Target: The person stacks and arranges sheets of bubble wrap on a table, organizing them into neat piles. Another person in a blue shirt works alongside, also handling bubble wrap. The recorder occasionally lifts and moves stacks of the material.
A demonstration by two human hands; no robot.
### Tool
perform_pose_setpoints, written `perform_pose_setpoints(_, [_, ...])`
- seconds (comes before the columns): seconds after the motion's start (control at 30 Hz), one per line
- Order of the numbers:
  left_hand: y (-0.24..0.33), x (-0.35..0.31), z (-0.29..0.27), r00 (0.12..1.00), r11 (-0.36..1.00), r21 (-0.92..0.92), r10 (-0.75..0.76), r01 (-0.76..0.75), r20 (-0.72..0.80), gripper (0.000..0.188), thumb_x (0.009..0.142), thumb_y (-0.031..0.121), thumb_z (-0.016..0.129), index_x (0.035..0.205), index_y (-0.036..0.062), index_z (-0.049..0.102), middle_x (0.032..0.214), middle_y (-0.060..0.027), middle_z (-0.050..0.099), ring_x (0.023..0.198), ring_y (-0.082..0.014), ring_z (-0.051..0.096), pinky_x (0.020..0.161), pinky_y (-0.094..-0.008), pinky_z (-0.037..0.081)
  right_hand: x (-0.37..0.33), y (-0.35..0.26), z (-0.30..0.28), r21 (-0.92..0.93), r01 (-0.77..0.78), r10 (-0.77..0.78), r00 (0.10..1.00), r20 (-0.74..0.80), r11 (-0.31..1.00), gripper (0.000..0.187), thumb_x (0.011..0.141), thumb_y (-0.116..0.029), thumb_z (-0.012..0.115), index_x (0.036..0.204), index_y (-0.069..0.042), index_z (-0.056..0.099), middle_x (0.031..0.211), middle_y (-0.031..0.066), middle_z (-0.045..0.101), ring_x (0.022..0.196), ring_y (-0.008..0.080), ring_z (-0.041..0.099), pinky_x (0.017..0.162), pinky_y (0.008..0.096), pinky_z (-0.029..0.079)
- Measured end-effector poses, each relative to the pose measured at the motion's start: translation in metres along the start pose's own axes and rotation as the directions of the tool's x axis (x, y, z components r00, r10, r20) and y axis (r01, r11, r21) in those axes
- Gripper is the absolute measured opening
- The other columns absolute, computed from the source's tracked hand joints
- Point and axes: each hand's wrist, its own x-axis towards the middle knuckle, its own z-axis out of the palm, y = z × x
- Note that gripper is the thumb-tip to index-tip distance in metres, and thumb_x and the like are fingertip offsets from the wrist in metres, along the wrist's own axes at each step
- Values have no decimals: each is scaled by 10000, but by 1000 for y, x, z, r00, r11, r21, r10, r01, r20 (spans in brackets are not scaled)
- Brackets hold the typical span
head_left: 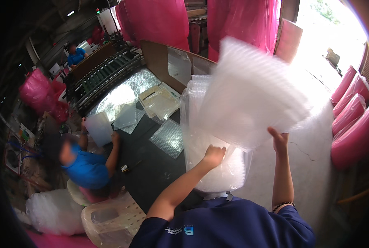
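Note:
A blurred stack of white translucent bubble wrap sheets (254,95) is raised in front of me, tilted. My right hand (278,139) grips its lower right edge, thumb on the near face and fingers behind. Below and left of it, my left hand (215,156) is closed in a fist over a large clear plastic bag (184,128). What the fist pinches is too small to make out. Rounded white bubble wrap (221,175) fills the bag's near part, and more sheets (197,89) stand at its far side.
A dark table (141,175) at left carries loose bubble wrap pieces (168,138) and a tape measure (125,168). A co-worker in blue (85,165) holds a pale sheet (99,129) there. Beyond lies a roller conveyor (106,74); pink wrapped rolls (352,138) stand at right.

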Motion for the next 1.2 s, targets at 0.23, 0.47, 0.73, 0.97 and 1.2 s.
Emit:
perform_pose_setpoints(0.23, [-10, -94, -75, 944, 857, 399, -316, 325, -91, 863, 692, 795, 400, 1046, 33, 598, 933, -207, 627, 903, -359, 602, 867, -399, 437, 44, -65, 30, -657, 439, 36, 815, 578, 613, 527, 601, -188, 794, 1018, 41, 568, 876, 150, 630, 849, 289, 600, 821, 373, 452])
perform_pose_setpoints(0.47, [-30, -126, -119, 985, 989, -136, 83, -63, 153, 580, 829, 580, 450, 936, 34, 616, 767, -144, 628, 816, -317, 610, 745, -401, 458, 77, -77, 94, -598, 727, 405, 461, 790, 338, 576, 610, -302, 750, 1085, -56, 535, 925, 132, 616, 880, 317, 583, 756, 405, 448])
perform_pose_setpoints(0.73, [3, -87, -64, 817, 707, -530, 575, -468, 46, 416, 886, 450, 479, 979, 56, 578, 994, -163, 558, 922, -263, 572, 711, -368, 475, 52, -52, 168, -459, 863, 317, 383, 867, 211, 682, 564, -324, 802, 1087, -63, 451, 901, 106, 593, 777, 297, 626, 653, 372, 482])
perform_pose_setpoints(0.97, [-18, -4, 10, 961, -43, -966, -102, 254, 257, 646, 873, 530, 469, 1297, 53, 373, 1304, -107, 379, 1125, -250, 473, 891, -371, 448, 36, -49, 157, -410, 909, 287, 413, 864, -73, 974, 572, -441, 764, 1346, -62, 310, 979, 109, 520, 816, 242, 567, 691, 349, 451])
perform_pose_setpoints(1.2, [-19, 33, 38, 908, 720, -693, -306, 25, -285, 727, 771, 576, 577, 1260, 63, 415, 1274, -123, 442, 1214, -307, 376, 986, -466, 316, 51, -45, 159, -414, 910, 133, 413, 901, -24, 1031, 536, -391, 790, 1390, -145, 268, 1059, 95, 480, 970, 249, 476, 812, 429, 372])
